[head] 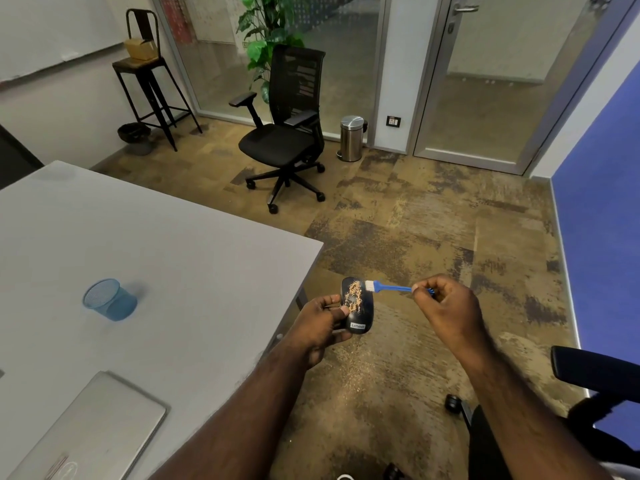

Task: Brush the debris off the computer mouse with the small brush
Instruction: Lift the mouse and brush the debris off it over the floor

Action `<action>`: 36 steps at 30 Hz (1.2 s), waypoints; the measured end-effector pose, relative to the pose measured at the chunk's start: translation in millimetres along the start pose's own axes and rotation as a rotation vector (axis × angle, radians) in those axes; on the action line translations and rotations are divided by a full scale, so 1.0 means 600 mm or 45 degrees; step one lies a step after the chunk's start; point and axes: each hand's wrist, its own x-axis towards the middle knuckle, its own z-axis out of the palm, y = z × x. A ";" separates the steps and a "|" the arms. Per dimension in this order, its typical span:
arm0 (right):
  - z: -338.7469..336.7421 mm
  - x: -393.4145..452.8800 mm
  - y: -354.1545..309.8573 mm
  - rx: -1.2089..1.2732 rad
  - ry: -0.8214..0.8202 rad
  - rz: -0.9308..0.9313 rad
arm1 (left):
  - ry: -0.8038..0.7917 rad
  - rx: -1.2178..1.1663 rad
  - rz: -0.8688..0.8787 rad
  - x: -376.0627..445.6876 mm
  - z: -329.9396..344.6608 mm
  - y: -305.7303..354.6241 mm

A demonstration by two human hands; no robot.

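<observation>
- Patchy brown carpet [433,237] spreads wide between a grey table [156,244] on the left and a blue wall panel [602,202] on the right, leaving open floor ahead of both hands.
- Far across that floor stand a black office chair [287,133], a steel pedal bin [351,138], a tall black stool [149,81] carrying a cardboard box [140,50], and a green plant [266,29] against frosted glass partitions.
- On the table a blue mesh cup [109,299] sits well back from the edge, and a closed silver laptop [93,431] lies near the bottom of the view.
- Just off the table's right corner, over the carpet and clear of the tabletop, the left hand [318,327] grips a black computer mouse [356,306]; its thumb presses on the mouse's left side and the curled fingers wrap underneath.
- Tan debris [355,294] streaks the upper face of the mouse, and a white label shows at its near end.
- Fine tan specks dust the carpet [360,368] below the mouse.
- The right hand [446,306] pinches the rear end of a small blue brush [388,287], fingers curled tight around the handle.
- White bristles [370,285] touch the mouse's upper right edge, beside the debris.
- Another dark chair's armrest [595,368] juts in at the lower right, near the right forearm.
</observation>
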 end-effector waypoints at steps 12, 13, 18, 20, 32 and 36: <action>0.007 -0.026 -0.004 -0.077 -0.120 -0.126 | -0.089 -0.080 -0.019 0.003 0.002 -0.002; 0.006 -0.024 -0.004 -0.084 -0.077 -0.125 | -0.086 -0.063 -0.017 0.004 0.002 -0.003; 0.004 -0.028 -0.002 -0.069 -0.102 -0.142 | -0.047 -0.007 -0.030 0.006 0.002 -0.008; 0.009 -0.034 0.000 -0.079 -0.161 -0.144 | -0.015 -0.015 -0.043 0.007 0.002 -0.008; 0.006 -0.038 0.015 -0.152 -0.091 -0.082 | 0.038 -0.017 -0.036 0.009 0.002 -0.009; 0.001 -0.033 0.020 -0.078 0.067 -0.040 | 0.056 -0.004 -0.030 0.008 0.003 -0.008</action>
